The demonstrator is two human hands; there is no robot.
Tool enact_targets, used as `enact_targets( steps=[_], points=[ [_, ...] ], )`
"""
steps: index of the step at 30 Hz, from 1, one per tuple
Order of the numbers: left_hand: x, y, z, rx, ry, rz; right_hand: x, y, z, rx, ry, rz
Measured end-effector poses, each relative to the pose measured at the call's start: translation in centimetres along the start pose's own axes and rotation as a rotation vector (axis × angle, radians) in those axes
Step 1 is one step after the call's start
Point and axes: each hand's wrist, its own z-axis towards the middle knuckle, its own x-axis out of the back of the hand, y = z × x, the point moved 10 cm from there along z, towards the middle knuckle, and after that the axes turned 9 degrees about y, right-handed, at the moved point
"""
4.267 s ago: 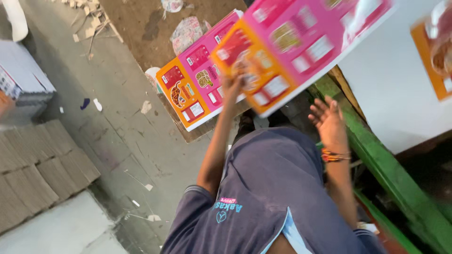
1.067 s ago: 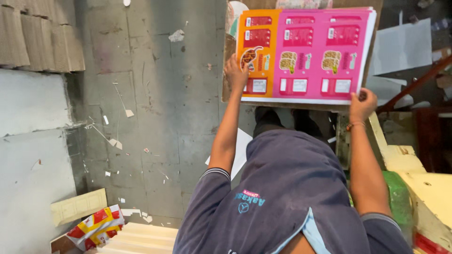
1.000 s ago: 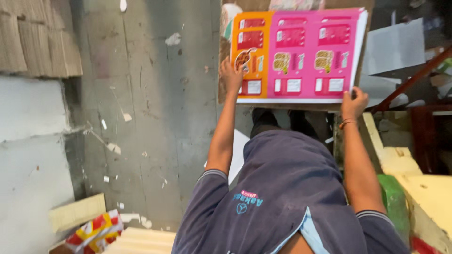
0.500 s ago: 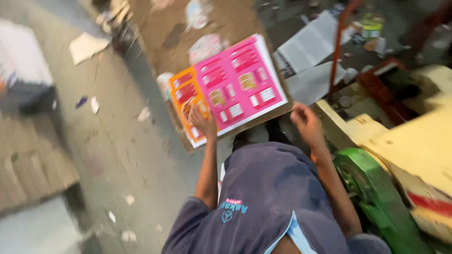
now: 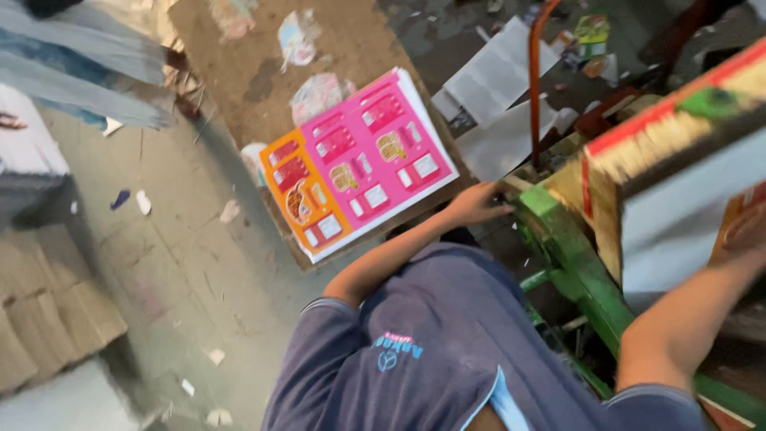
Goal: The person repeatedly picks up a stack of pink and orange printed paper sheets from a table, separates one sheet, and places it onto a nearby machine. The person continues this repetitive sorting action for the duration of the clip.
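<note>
So the pink and orange printed sheet (image 5: 359,164) is lying flat on a brown board (image 5: 263,48) on the floor. It sits at the board's near corner, and its white lower edge runs along the board's edge. Nobody's touching it.

The left hand (image 5: 477,203) is just past the sheet's right corner. Its fingers are stretched out and it holds nothing, with the fingertips at the end of the green machine frame (image 5: 570,255).

The right hand (image 5: 746,231) is way over at the picture's right edge, up against a tilted stack of sheets (image 5: 686,207). It's too blurry there, so I can't tell if it's gripping or just resting.

My read is that the laying-down part is done and the work has moved to that stack. Shifting it would probably take both hands, since it looks wide and floppy.

Around all this there are loose white sheets (image 5: 495,72) behind an orange metal bar (image 5: 533,80). Paper scraps litter the concrete floor (image 5: 159,263), and bundles of cardboard (image 5: 48,319) sit off to the left.
</note>
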Motion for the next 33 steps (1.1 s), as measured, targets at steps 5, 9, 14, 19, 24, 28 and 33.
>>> enact_targets(
  steps=[5,9,14,19,24,28,33],
  points=[
    [-5.5,0.3,3.1,0.411,-0.077,-0.566,-12.3,-1.3,-8.0,0.084,-0.341,-0.161],
    [3.1,-2.8,1.6,0.285,0.513,-0.899,-16.0,-1.6,-20.2,-0.539,-0.481,0.62],
    [18.9,-9.7,-9.4,0.139,0.883,-0.527,-18.3,-0.6,-27.2,-1.207,-0.117,0.722],
    [29.3,-14.9,-23.3,0.27,1.169,-0.256,-26.8,-7.5,-24.9,-0.801,-0.216,0.814],
    [33.7,-16.0,-28.5,0.43,1.317,0.109,-34.5,-14.9,-25.5,-0.383,-0.396,0.573],
    [33.7,-17.6,-29.4,0.518,1.361,0.056,-36.3,-15.6,-26.3,-0.282,-0.427,0.324],
    [27.3,-18.0,-31.8,0.716,0.991,0.535,-35.6,-14.0,-26.8,-0.162,-0.451,0.075]
  ],
)
